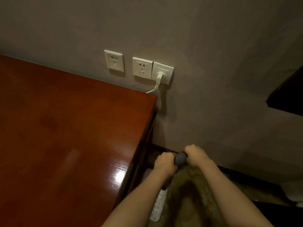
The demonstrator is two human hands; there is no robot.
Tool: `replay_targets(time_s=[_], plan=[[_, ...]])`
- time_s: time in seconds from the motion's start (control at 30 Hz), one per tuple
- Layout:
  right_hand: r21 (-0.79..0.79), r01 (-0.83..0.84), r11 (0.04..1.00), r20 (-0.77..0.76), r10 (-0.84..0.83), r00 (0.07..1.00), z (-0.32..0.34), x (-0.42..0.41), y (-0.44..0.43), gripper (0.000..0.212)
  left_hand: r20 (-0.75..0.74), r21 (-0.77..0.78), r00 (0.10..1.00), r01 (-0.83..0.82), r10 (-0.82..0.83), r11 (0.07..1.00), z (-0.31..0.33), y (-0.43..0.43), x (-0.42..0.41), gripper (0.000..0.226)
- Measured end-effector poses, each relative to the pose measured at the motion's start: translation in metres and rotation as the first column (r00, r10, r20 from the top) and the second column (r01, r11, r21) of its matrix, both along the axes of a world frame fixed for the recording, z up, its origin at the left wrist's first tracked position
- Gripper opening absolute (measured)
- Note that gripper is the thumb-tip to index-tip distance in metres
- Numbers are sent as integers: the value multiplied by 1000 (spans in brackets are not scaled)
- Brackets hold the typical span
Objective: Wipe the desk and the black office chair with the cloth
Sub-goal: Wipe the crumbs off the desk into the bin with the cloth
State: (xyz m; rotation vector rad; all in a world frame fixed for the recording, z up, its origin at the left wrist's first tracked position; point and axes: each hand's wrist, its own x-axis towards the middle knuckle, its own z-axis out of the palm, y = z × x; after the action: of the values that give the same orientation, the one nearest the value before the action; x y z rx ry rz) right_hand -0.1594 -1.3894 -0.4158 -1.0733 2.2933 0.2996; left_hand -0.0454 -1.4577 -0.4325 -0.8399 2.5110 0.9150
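A glossy red-brown wooden desk (65, 128) fills the left half of the view, with a bright light glare near its right edge. To the right of the desk, low over the floor, my left hand (164, 163) and my right hand (196, 154) both grip a grey cloth (180, 158), bunched into a roll between them. Only the short middle of the cloth shows; its ends are hidden in my fists. The black office chair cannot be made out with certainty.
Three white wall sockets (142, 68) sit above the desk's far corner; a white plug and cord (158, 81) hang from the rightmost. A white power strip (158, 205) lies on the floor beside the desk. A dark object (288, 95) juts in at right.
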Motion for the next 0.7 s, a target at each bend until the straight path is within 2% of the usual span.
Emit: replay_targets(time_s=[0.07, 0.2, 0.37, 0.57, 0.7], plan=[[55, -18, 998, 40, 16, 999, -7, 1, 21, 28, 22, 25, 1000, -21, 21, 999, -12, 25, 4, 33], [42, 12, 999, 99, -16, 995, -27, 7, 46, 29, 31, 4, 999, -26, 26, 1000, -25, 40, 8, 34], [-40, -18, 999, 103, 22, 994, -30, 17, 48, 31, -55, 19, 992, -112, 113, 994, -23, 40, 24, 35], [-177, -66, 982, 136, 91, 987, -8, 16, 48, 37, -127, 11, 983, -133, 133, 991, -11, 31, 40, 41], [-282, -61, 958, 156, 108, 982, 11, 22, 50, 42, -78, 132, 991, -98, 109, 986, 9, 25, 45, 49]])
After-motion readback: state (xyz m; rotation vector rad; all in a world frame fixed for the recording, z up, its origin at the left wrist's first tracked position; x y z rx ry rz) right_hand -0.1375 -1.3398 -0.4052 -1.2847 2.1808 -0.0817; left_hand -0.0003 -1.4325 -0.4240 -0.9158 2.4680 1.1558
